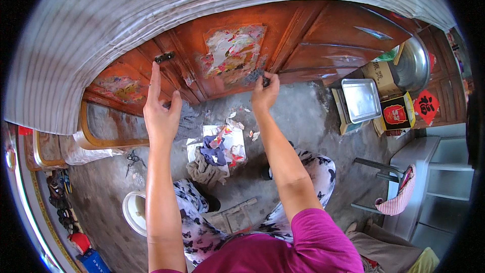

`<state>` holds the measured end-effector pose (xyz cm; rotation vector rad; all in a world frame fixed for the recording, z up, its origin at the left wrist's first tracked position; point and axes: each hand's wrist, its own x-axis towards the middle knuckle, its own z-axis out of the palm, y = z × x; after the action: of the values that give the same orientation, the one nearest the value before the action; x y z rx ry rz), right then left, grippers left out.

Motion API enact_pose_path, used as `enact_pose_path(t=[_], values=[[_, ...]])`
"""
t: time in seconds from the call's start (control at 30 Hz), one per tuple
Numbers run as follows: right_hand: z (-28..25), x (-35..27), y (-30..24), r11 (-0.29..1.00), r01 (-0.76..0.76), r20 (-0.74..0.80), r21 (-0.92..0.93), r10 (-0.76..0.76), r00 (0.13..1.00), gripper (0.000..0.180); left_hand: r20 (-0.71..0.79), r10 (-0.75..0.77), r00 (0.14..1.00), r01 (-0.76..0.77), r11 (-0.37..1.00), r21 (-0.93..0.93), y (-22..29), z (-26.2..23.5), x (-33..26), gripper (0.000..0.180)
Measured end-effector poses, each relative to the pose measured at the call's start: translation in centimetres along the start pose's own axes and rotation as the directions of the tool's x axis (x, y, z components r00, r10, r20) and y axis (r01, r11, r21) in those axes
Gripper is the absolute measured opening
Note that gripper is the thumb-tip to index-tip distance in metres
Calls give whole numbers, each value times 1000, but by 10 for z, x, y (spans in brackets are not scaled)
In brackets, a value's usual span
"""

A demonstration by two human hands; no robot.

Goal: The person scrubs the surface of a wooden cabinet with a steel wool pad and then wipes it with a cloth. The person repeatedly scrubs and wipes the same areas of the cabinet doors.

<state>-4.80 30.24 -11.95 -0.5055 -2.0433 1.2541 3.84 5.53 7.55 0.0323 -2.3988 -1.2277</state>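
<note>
Scourer (253, 76) — right hand (266, 92) (lettered red paper (427, 106))

Reddish-brown cabinet (279, 33), grey wad (253, 77)

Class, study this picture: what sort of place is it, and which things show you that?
Probably a room in a home, perhaps partly used for storage: a red-brown panelled wooden cabinet, a red diamond-shaped paper decoration and a shallow silver rectangular metal tray beside a brown cardboard box suggest it.
</note>
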Motion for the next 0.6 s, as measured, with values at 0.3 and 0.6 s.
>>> enact_pose_path(t=[0.3, 0.6], values=[[12, 3, -13, 978, 127, -109, 163, -110, 988, 18, -1, 58, 998, -58, 998, -9, -8, 2, -1, 77], [-17, 27, -114, 874, 261, -173, 409, -207, 963, 17, 31, -13, 999, 13, 1000, -6, -8, -10, -6, 80]])
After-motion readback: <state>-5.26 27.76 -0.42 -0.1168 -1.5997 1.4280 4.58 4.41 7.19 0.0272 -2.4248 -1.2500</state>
